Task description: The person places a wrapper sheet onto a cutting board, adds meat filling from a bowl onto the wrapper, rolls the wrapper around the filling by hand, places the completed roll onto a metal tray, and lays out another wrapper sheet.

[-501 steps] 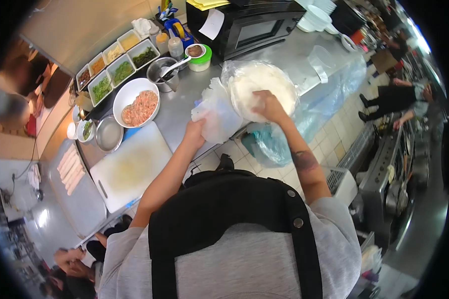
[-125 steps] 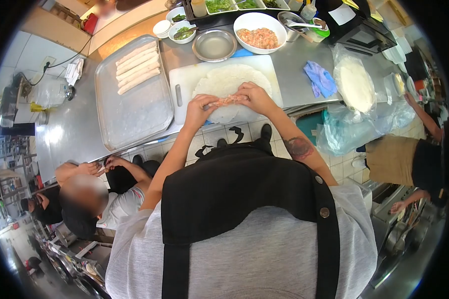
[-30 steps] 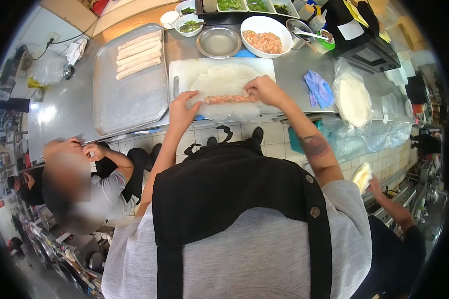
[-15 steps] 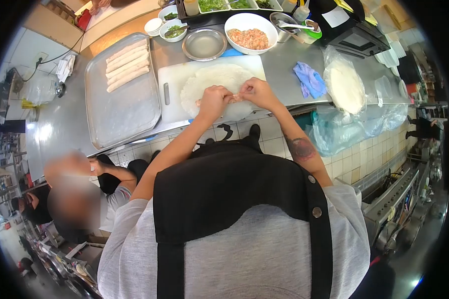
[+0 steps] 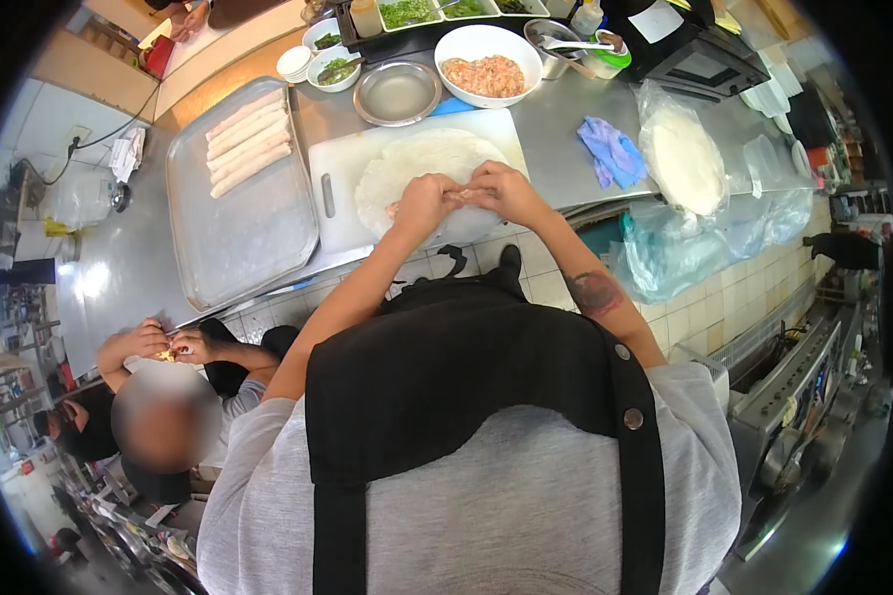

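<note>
A round, pale wrapper sheet (image 5: 417, 157) lies on the white cutting board (image 5: 332, 161), with a strip of pink minced filling (image 5: 392, 210) across its near part. My left hand (image 5: 429, 203) pinches at the middle of the strip. Beside it, almost touching, my right hand (image 5: 503, 193) pinches the strip's right part. Both hands hide much of the filling. A white bowl of pink mince (image 5: 484, 77) stands behind the board, next to a round metal dish (image 5: 397, 94).
On the left, a metal tray (image 5: 243, 233) holds several pale rolls (image 5: 250, 144). To the right lie a blue cloth (image 5: 611, 152) and a stack of sheets in plastic (image 5: 682, 161). A microwave (image 5: 704, 64) is at the back right. A person (image 5: 164, 416) is at the lower left.
From one second ago, my left hand has moved right from the sheet's left edge to the middle of the filling. My right hand has stayed near the strip. The view has shifted slightly.
</note>
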Motion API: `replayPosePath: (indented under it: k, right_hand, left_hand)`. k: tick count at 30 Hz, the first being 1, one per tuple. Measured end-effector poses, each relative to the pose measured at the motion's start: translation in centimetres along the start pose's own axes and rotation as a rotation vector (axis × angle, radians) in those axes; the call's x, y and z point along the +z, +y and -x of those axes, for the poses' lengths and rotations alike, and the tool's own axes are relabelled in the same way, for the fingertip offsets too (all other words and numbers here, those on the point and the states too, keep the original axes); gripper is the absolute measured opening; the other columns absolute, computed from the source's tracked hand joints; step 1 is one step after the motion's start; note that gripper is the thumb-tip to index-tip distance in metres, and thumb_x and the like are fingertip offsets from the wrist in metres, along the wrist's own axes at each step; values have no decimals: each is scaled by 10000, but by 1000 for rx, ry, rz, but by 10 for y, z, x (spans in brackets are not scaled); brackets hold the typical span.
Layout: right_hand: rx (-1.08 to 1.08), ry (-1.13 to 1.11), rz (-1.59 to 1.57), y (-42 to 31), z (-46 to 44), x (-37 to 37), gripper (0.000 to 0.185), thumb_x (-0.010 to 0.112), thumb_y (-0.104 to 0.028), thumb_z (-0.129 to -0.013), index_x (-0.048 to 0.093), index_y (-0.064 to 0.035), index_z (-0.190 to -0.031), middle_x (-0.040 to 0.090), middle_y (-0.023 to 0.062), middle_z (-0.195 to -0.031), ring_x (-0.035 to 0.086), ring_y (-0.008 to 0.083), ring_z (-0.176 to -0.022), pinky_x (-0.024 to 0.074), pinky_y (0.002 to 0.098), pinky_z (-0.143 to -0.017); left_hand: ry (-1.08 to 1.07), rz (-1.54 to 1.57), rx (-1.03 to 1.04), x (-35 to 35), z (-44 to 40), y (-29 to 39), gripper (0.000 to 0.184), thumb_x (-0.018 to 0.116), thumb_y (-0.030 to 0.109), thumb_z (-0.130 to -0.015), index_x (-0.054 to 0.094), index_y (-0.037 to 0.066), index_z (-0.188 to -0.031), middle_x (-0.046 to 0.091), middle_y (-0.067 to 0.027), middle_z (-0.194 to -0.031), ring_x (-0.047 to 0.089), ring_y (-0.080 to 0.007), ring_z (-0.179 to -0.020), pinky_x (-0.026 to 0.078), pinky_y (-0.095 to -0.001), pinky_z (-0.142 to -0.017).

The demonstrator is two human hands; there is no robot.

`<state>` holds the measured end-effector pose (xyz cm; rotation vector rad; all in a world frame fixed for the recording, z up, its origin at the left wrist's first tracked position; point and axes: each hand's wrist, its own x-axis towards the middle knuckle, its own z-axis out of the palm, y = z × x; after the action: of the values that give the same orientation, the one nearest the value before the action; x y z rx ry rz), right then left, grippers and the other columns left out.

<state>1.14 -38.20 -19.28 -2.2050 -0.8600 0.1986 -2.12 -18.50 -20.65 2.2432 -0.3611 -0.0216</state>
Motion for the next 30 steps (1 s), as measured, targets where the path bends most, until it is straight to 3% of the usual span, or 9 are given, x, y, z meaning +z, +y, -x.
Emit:
replayPosePath:
  k: [3,8,14,16,21,24,26,28,30]
  right_hand:
    - [-46,176,-95,-6,3,-1,262,759,-134,-710,701,-64,-956,624,81,-935,597,269,-894,486,364,-800]
    - [-70,30,61,18,2,1,378,790,-127,-662,692,-84,-1025,613,60,-992,594,253,-946,484,353,-829]
    - [-81,31,-54,11,8,-15,323,778,-103,-671,707,-78,-985,623,64,-956,601,246,-923,484,344,-827]
    - [-65,-1,-53,21,8,-16,346,781,-106,-669,702,-81,-1005,621,63,-969,599,247,-930,481,343,-831]
    - [-6,-71,-73,20,6,-17,454,810,-132,-641,682,-91,-1075,608,55,-999,582,260,-948,471,339,-846]
    - [-95,-20,-3,3,9,-15,487,811,-254,-652,676,-118,-1100,590,50,-966,575,254,-942,461,371,-818]
    - [-106,53,359,-13,2,-4,483,781,-397,-662,682,-145,-1063,575,54,-917,576,237,-933,445,394,-778]
    - [-78,8,475,-32,-12,18,455,735,-441,-704,665,-141,-1039,573,43,-961,566,229,-962,427,400,-781]
    - [-185,64,451,-44,-26,47,368,719,-408,-721,664,-136,-962,576,37,-940,570,227,-939,429,402,-767]
  left_hand:
    - [67,17,61,-3,6,11,312,755,24,-666,709,43,-974,685,-135,-906,660,-248,-782,527,-328,-703]
    - [53,-23,86,-13,12,4,306,752,32,-675,715,54,-978,688,-127,-873,658,-241,-790,520,-325,-696]
    - [62,-99,88,-52,35,-26,280,765,85,-683,728,74,-960,700,-107,-838,649,-231,-720,503,-330,-669]
    - [41,-93,1,-60,42,-28,255,775,106,-668,737,76,-919,710,-93,-866,653,-238,-811,482,-372,-795]
    - [58,-60,22,-69,57,-26,307,773,96,-678,727,84,-980,709,-83,-938,637,-231,-914,468,-353,-860]
    - [100,10,23,-67,59,-33,301,761,81,-689,723,81,-987,708,-83,-959,633,-233,-936,475,-338,-852]
    - [99,18,49,-67,59,-38,292,755,71,-691,723,77,-982,708,-85,-961,636,-235,-930,479,-332,-847]
    - [90,-31,-6,-64,59,-38,319,759,43,-688,720,77,-1003,701,-98,-979,638,-226,-942,488,-324,-863]
    - [108,-34,4,-60,60,-39,324,757,38,-689,719,77,-1008,701,-100,-981,640,-228,-940,493,-321,-852]
